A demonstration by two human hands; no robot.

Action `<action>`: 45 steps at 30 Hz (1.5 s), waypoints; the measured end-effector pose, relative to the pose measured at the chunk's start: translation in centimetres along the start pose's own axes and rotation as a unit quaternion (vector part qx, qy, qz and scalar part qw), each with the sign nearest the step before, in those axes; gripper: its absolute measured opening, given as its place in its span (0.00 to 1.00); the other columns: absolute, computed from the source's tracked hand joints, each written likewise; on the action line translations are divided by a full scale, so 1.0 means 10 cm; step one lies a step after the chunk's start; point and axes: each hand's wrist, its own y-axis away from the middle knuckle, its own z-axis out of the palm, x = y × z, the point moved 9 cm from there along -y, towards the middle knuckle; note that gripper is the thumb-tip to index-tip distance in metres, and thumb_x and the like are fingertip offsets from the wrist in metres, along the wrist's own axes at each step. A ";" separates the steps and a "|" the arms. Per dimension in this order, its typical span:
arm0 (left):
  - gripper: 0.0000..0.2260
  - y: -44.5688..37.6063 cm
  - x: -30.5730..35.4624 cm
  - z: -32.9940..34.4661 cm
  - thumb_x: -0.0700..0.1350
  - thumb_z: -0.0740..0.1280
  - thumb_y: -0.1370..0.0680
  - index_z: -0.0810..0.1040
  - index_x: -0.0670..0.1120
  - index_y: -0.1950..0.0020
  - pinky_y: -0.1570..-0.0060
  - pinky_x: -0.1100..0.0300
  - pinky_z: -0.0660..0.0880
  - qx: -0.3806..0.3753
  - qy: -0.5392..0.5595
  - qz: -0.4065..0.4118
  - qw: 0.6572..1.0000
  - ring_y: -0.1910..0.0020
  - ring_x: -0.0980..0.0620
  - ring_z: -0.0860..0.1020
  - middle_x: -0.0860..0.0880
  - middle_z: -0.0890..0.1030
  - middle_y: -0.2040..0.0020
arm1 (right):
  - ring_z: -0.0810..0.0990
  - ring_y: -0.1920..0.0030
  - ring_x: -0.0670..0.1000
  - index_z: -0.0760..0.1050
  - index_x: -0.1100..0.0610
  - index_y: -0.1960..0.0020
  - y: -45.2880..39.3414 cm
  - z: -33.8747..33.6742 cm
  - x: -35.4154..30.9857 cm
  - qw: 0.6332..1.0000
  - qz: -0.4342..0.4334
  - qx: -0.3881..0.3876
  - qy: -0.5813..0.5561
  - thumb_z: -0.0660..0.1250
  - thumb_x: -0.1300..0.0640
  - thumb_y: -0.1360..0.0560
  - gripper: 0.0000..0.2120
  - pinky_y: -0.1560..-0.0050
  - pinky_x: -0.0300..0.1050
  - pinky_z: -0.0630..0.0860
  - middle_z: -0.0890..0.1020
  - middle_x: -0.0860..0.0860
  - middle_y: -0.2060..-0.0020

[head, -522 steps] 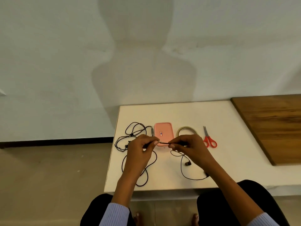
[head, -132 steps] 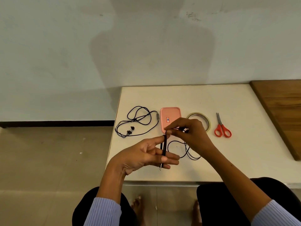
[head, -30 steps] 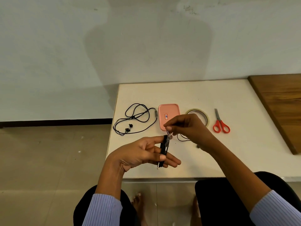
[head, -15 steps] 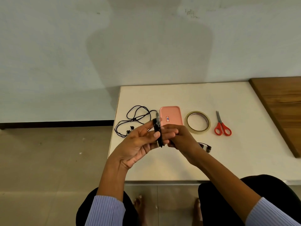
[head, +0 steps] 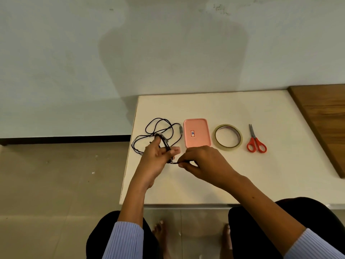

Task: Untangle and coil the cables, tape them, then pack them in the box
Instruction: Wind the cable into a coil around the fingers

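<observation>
1. The flat pink rectangular plastic box (head: 197, 133) lay closed on the white table (head: 261, 174); its contents could not be seen.
2. Left of the box, the left hand (head: 155, 159) gripped a coiled thin black cable (head: 166, 143).
3. Just below the box, the right hand (head: 202, 162) pinched that cable's end.
4. A second, loose black cable (head: 160, 126) lay left of the box.

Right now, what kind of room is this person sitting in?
Probably a plain room in a home or small office, though that is a guess. A low white table stands against a bare painted wall, the floor is tiled, and a roll of tape and red scissors lie out.
</observation>
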 end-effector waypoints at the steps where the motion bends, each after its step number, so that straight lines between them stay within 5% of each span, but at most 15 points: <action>1: 0.23 0.01 -0.04 0.03 0.36 0.64 0.22 0.61 0.41 0.29 0.39 0.52 0.75 -0.013 -0.025 -0.012 1.000 0.47 0.50 0.82 0.47 0.84 0.49 | 0.77 0.62 0.44 0.82 0.49 0.49 0.01 -0.04 0.04 1.000 0.000 0.003 0.006 0.66 0.52 0.24 0.07 0.64 0.40 0.72 0.83 0.45 0.58; 6: 0.27 0.11 -0.14 0.23 0.35 0.63 0.21 0.56 0.43 0.26 0.38 0.53 0.72 -0.123 -0.061 -0.061 0.989 0.45 0.52 0.81 0.44 0.83 0.48 | 0.67 0.69 0.35 0.84 0.50 0.54 0.00 -0.22 0.24 0.999 0.010 0.037 -0.016 0.72 0.53 0.28 0.04 0.65 0.39 0.69 0.83 0.44 0.62; 9: 0.27 0.20 -0.14 0.36 0.35 0.63 0.22 0.58 0.44 0.26 0.43 0.58 0.75 -0.200 -0.072 -0.084 0.974 0.44 0.50 0.81 0.42 0.82 0.45 | 0.71 0.66 0.39 0.84 0.53 0.54 0.00 -0.29 0.29 0.998 0.012 0.050 -0.041 0.72 0.56 0.29 0.04 0.62 0.40 0.73 0.83 0.46 0.61; 12: 0.22 0.33 -0.06 0.51 0.35 0.63 0.22 0.64 0.51 0.31 0.41 0.58 0.75 -0.286 -0.044 -0.084 0.954 0.43 0.48 0.80 0.41 0.82 0.44 | 0.75 0.64 0.43 0.84 0.55 0.54 0.01 -0.38 0.41 0.989 0.048 0.080 -0.116 0.72 0.58 0.29 0.04 0.63 0.30 0.69 0.83 0.46 0.61; 15: 0.22 0.44 0.03 0.59 0.34 0.62 0.22 0.66 0.52 0.32 0.41 0.57 0.75 -0.345 -0.015 -0.077 0.935 0.42 0.44 0.79 0.39 0.81 0.43 | 0.79 0.62 0.47 0.84 0.55 0.55 0.02 -0.42 0.55 0.974 0.097 0.106 -0.174 0.72 0.58 0.29 0.04 0.63 0.37 0.72 0.83 0.44 0.61; 22: 0.26 0.56 0.22 0.69 0.32 0.59 0.22 0.60 0.50 0.27 0.43 0.57 0.74 -0.422 0.076 -0.031 0.903 0.42 0.43 0.79 0.37 0.79 0.41 | 0.75 0.69 0.47 0.83 0.54 0.56 0.06 -0.22 0.68 0.892 0.232 0.082 -0.379 0.71 0.58 0.28 0.03 0.71 0.39 0.72 0.84 0.55 0.62; 28: 0.20 0.36 0.34 0.50 0.32 0.61 0.24 0.69 0.45 0.33 0.49 0.60 0.77 -0.291 0.201 -0.008 0.935 0.46 0.46 0.82 0.37 0.81 0.45 | 0.70 0.65 0.54 0.81 0.60 0.53 0.18 0.14 0.52 0.807 0.296 0.015 -0.511 0.62 0.63 0.23 0.09 0.71 0.39 0.72 0.78 0.57 0.64; 34: 0.18 0.26 0.30 0.38 0.34 0.62 0.27 0.72 0.45 0.37 0.52 0.60 0.79 -0.214 0.243 -0.030 0.946 0.47 0.48 0.82 0.38 0.82 0.46 | 0.67 0.71 0.46 0.75 0.67 0.42 0.22 0.28 0.40 0.753 0.347 -0.012 -0.559 0.58 0.61 0.21 0.12 0.68 0.39 0.70 0.71 0.54 0.65; 37: 0.18 0.24 0.27 0.39 0.35 0.63 0.27 0.73 0.45 0.38 0.51 0.60 0.79 -0.199 0.237 -0.040 0.950 0.47 0.47 0.82 0.37 0.82 0.46 | 0.65 0.72 0.46 0.75 0.60 0.48 0.22 0.30 0.33 0.735 0.353 -0.020 -0.578 0.59 0.56 0.20 0.09 0.69 0.39 0.68 0.71 0.52 0.69; 45: 0.14 0.19 0.21 0.39 0.32 0.61 0.24 0.75 0.45 0.42 0.51 0.59 0.80 -0.166 0.225 -0.051 0.959 0.53 0.49 0.84 0.41 0.84 0.52 | 0.63 0.73 0.46 0.76 0.57 0.58 0.28 0.38 0.40 0.705 0.397 0.010 -0.588 0.59 0.62 0.22 0.09 0.71 0.37 0.64 0.70 0.52 0.69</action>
